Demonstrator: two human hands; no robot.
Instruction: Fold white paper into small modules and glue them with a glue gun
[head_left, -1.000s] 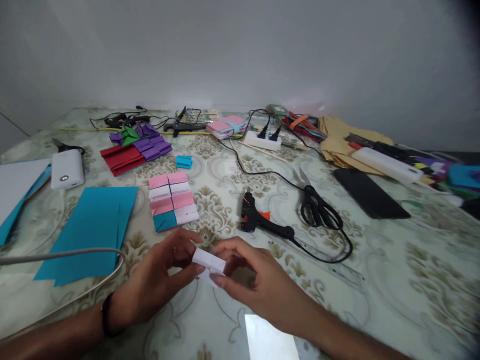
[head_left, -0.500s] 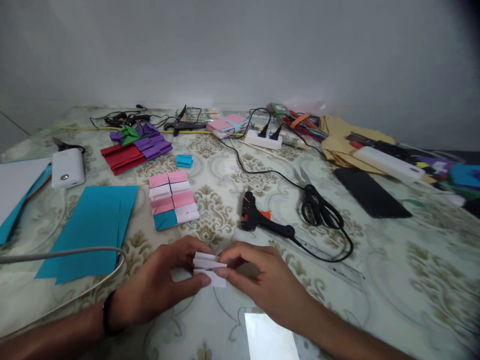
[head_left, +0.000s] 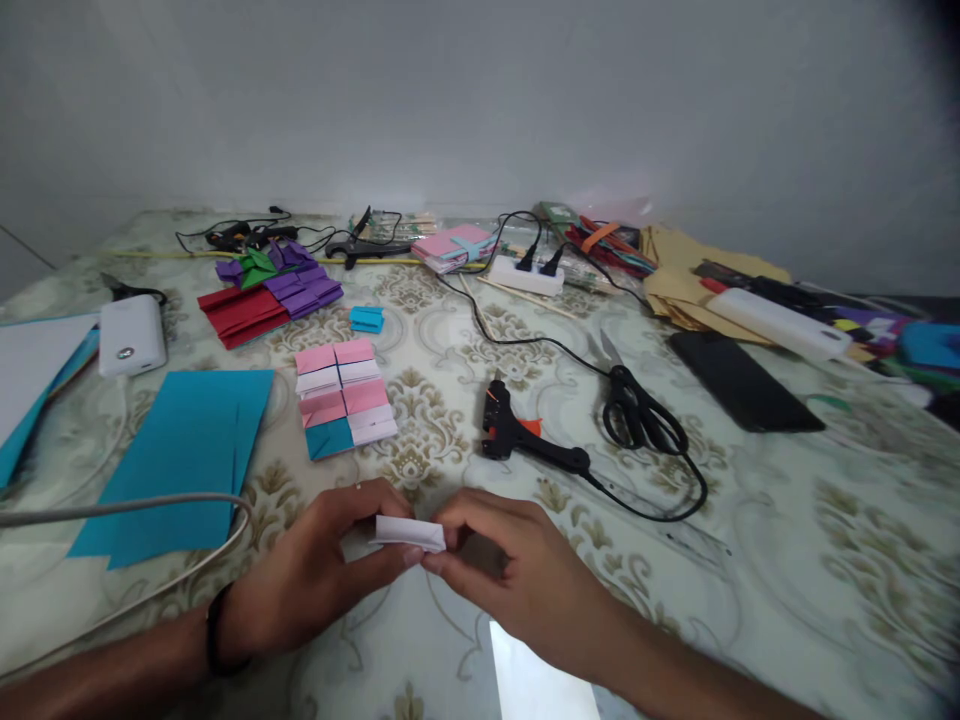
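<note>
A small piece of folded white paper (head_left: 409, 533) is pinched between both my hands just above the table. My left hand (head_left: 330, 560) grips its left part, thumb at the front edge and fingers behind. On the right end, my right hand (head_left: 517, 565) pinches it between thumb and fingers. Beyond the hands lies a block of pink, white and blue folded paper squares (head_left: 346, 397). A white sheet (head_left: 536, 675) lies close to my right forearm, partly covered by it. Blue paper sheets (head_left: 176, 465) rest left of my left hand.
A black glue gun (head_left: 536, 440) and black-handled scissors (head_left: 637, 410) lie beyond my right hand, with a cord looping around. A phone (head_left: 742, 380) is at right. A white power bank (head_left: 132, 335), a cable (head_left: 127, 503), and a power strip (head_left: 527, 276) also lie on the patterned tablecloth.
The white paper's lower flap has been folded up, so it now shows as a narrower strip. Both hands stay around it, the right one slightly further left.
</note>
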